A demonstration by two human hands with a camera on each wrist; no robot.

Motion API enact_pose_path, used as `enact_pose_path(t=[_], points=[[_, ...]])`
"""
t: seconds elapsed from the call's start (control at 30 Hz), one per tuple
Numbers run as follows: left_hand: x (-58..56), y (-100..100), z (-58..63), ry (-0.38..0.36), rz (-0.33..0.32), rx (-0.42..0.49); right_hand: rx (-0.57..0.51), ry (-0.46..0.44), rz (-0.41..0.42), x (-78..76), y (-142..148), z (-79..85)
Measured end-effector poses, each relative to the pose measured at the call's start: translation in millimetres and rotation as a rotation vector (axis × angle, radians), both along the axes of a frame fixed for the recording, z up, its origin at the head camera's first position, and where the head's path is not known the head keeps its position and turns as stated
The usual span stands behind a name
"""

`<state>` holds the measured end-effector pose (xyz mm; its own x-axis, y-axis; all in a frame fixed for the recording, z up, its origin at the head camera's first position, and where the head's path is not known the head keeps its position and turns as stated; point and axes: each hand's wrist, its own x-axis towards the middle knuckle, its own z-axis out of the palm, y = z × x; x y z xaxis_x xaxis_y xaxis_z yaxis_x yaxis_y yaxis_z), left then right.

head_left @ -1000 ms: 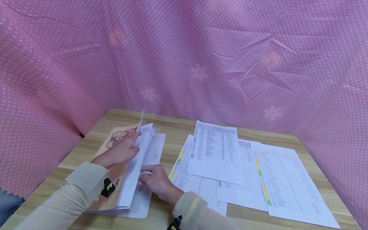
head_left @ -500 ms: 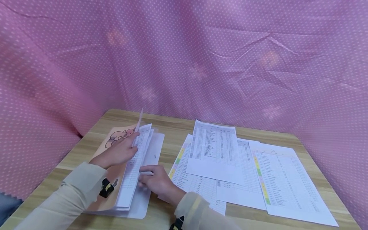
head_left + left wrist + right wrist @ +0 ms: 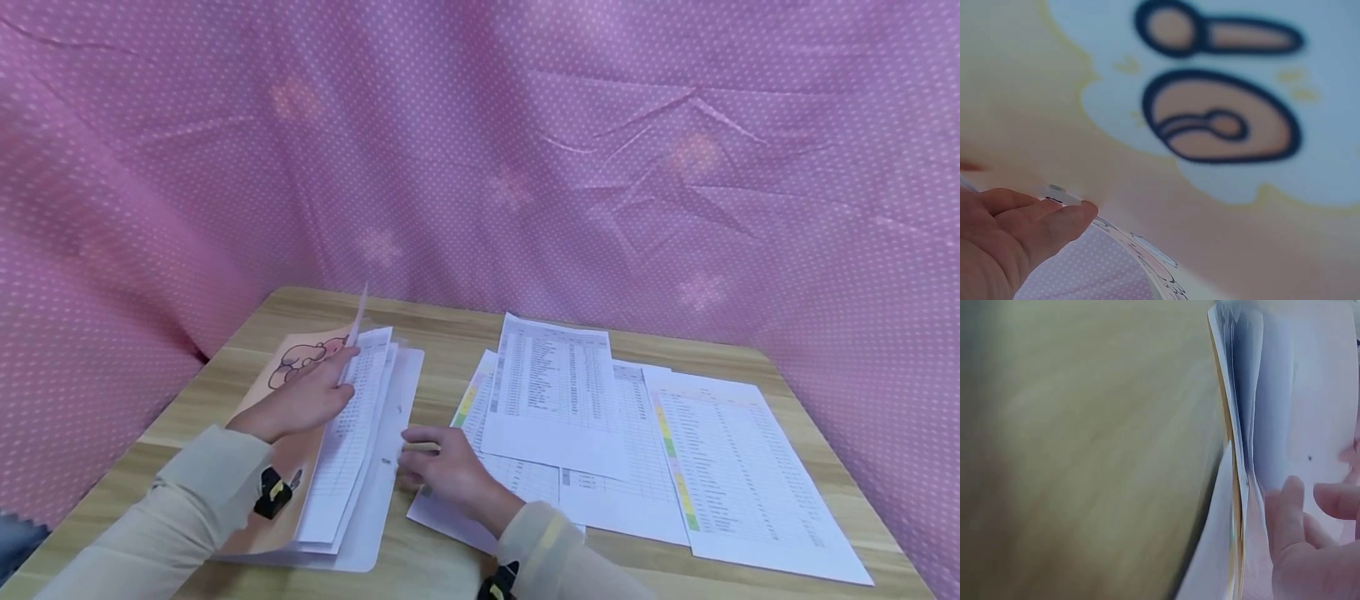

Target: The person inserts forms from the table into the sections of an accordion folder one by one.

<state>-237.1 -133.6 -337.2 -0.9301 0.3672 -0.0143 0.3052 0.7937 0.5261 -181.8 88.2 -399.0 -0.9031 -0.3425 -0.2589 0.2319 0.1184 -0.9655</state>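
A folder (image 3: 288, 450) with a peach cartoon cover lies at the left of the table, with its cover and some printed pages (image 3: 356, 425) lifted. My left hand (image 3: 311, 400) pinches the lifted cover and pages near their upper right part; in the left wrist view the thumb of this hand (image 3: 1035, 231) lies along the cover's edge. My right hand (image 3: 450, 467) is at the right edge of the folder's white bottom leaf (image 3: 375, 517), over the corner of a loose sheet. In the right wrist view the fingers of that hand (image 3: 1310, 550) are spread apart, nothing gripped between them.
Several printed sheets overlap right of the folder: one with coloured marks (image 3: 517, 475), a grey-edged one on top (image 3: 555, 400), another below it (image 3: 630, 500), and one at far right (image 3: 757, 475). A pink dotted curtain (image 3: 480, 167) hangs behind the wooden table (image 3: 442, 575).
My right hand has drawn out of the folder and moved right to its edge. The left hand keeps its hold on the lifted cover and pages. The head view has shifted slightly.
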Motion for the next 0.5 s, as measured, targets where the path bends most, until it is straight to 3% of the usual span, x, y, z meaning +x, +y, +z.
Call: enact_pose_path(t=[0.17,0.5], points=[[0.7,0,2.5,-0.019,0.0,0.01,-0.003,0.044,-0.005,-3.5,18,-3.0],[0.4,-1,1.6,-0.049,0.01,0.023,0.158,0.094,-0.057,-14.6,59,-1.2]])
